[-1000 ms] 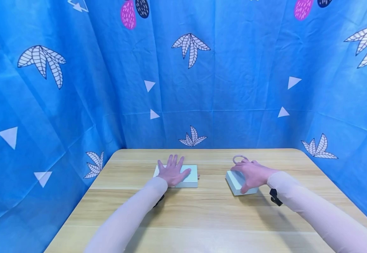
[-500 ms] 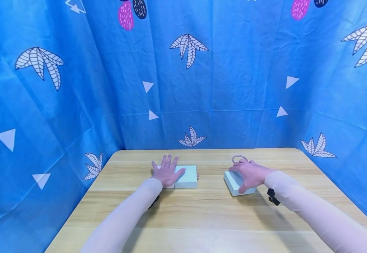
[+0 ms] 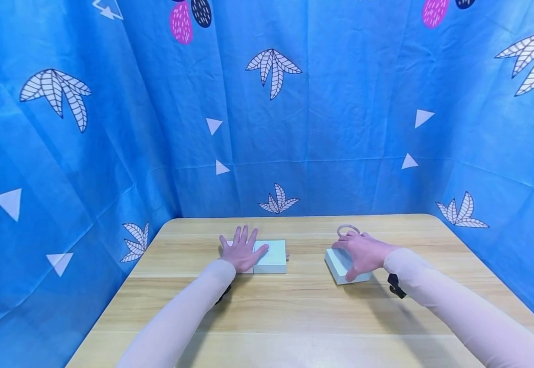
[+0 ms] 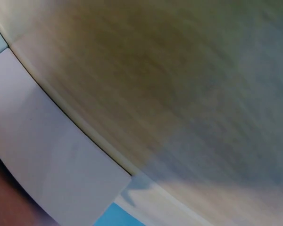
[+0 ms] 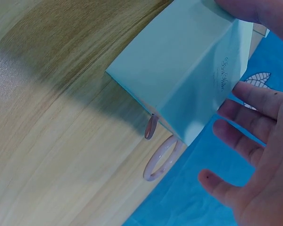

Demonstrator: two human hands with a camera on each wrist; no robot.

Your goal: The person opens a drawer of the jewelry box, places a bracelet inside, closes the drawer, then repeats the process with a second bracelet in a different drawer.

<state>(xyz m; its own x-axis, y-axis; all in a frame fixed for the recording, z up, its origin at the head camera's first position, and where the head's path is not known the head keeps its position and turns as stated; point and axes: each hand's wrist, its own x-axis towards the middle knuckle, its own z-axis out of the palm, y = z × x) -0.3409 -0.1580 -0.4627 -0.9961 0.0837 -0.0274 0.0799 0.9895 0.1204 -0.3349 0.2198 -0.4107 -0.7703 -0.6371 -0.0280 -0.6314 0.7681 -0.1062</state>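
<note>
My left hand (image 3: 240, 253) lies with spread fingers on a flat mint box (image 3: 271, 254); a pinkish tab sticks out at its right end. Left of a seam, a paler lilac part (image 4: 61, 132) shows in the left wrist view, its far side covered by my hand. My right hand (image 3: 363, 253) grips a second mint box (image 3: 337, 263) between thumb and fingers. The right wrist view shows small script on this box and a ribbon loop (image 5: 151, 127) at one end. A pale bangle (image 3: 347, 226) is just behind that box, near my fingertips.
Both boxes are on or just over a light wood table (image 3: 271, 312). Blue patterned curtains (image 3: 267, 128) enclose the table at the back and both sides. A black strap (image 3: 396, 286) shows at my right wrist.
The left hand has slid left, showing more of the mint box and the paler part beside the seam. The right hand keeps its hold, with little visible movement. The head view shifts slightly.
</note>
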